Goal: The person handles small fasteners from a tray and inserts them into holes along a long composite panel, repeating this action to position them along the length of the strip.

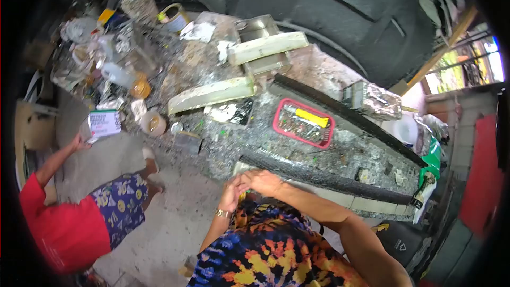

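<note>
My left hand, with a metal watch at its wrist, is raised in front of my tie-dye shirt. My right hand meets it at the fingertips, just off the near edge of the workbench. Fingers of both hands are curled in and closed. Whatever lies between them, if anything, is hidden. Beyond my hands a long black textured strip runs along the bench's near side. Further in sits a red plastic basket holding small metal pieces and a yellow-handled tool.
At left, another person in a red shirt holds a white printed box. Cups, a plastic bottle and a can crowd the bench's left end. A second black strip and pale long blocks lie farther back.
</note>
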The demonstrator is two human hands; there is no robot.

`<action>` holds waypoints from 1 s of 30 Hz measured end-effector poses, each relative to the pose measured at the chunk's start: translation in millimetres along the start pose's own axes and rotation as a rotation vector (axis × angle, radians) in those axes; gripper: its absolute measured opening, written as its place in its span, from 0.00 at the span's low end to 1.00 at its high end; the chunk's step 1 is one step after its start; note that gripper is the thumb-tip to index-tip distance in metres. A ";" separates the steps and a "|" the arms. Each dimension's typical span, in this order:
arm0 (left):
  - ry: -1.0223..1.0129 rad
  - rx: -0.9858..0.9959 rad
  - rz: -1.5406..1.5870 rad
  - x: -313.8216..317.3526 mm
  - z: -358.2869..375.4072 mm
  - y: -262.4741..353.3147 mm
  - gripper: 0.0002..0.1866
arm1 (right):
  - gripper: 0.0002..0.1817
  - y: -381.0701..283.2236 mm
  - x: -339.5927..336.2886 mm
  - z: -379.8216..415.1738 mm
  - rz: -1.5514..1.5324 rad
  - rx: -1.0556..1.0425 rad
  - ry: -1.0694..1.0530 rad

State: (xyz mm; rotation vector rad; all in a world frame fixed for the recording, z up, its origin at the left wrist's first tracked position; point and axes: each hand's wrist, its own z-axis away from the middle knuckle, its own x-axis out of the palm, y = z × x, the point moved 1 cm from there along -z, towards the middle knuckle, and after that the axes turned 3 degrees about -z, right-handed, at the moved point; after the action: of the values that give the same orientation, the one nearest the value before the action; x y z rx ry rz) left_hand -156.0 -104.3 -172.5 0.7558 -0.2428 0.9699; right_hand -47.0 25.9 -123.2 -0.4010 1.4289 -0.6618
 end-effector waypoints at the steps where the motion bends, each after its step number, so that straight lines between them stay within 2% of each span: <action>1: -0.040 -0.001 -0.009 5.8 2.9 2.3 0.14 | 0.10 3.6 7.0 -0.5 -0.006 0.030 0.015; 3: 0.028 -0.035 -0.022 11.2 5.5 6.9 0.14 | 0.12 1.1 2.0 -4.1 -0.027 0.027 0.051; 5: -0.031 -0.020 -0.029 3.0 0.9 3.2 0.14 | 0.17 -0.7 -2.6 -2.7 0.023 0.060 0.075; 7: -0.062 0.002 -0.007 -2.1 -2.8 0.3 0.14 | 0.14 -6.4 -6.8 0.1 -0.012 -0.054 0.187; 9: 0.016 -0.015 0.045 1.0 -2.8 -1.8 0.13 | 0.14 -5.7 -7.9 1.5 0.027 -0.075 0.245; 11: -0.035 -0.006 0.017 -13.9 -9.5 -9.5 0.14 | 0.13 -4.5 1.0 4.0 0.054 -0.101 0.290; 14: -0.042 -0.025 -0.008 -0.2 -0.4 1.0 0.14 | 0.16 6.2 22.8 -3.0 0.031 0.136 0.050; 15: -0.013 -0.049 -0.008 8.3 2.4 5.5 0.14 | 0.16 2.9 15.5 -1.3 0.030 0.145 0.060; 17: -0.034 -0.045 -0.015 -14.5 -9.4 -8.2 0.15 | 0.17 -14.7 -9.7 3.5 0.047 0.156 0.103; 21: -0.121 -0.036 0.044 -17.6 -8.9 -7.9 0.15 | 0.18 -10.7 13.7 -6.7 0.209 0.125 0.095; 23: -0.103 -0.063 0.032 -11.7 -7.7 -4.0 0.15 | 0.16 2.8 30.2 -13.4 0.098 0.159 -0.167; 27: -0.099 -0.083 0.025 -2.3 -3.3 2.5 0.14 | 0.12 -14.5 8.6 -6.7 0.217 0.235 -0.196; 29: -0.076 -0.078 0.023 7.6 1.9 6.0 0.14 | 0.12 -25.3 7.9 -2.2 0.432 0.223 0.197; 30: -0.054 -0.074 0.013 13.7 4.5 8.8 0.14 | 0.12 -22.6 12.4 -4.2 0.435 0.221 0.195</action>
State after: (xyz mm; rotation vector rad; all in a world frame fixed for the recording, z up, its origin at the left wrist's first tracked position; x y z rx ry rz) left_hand -154.8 -95.5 -158.2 0.7133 -0.3293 0.9488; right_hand -55.0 1.4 -119.2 0.1516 1.5433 -0.5029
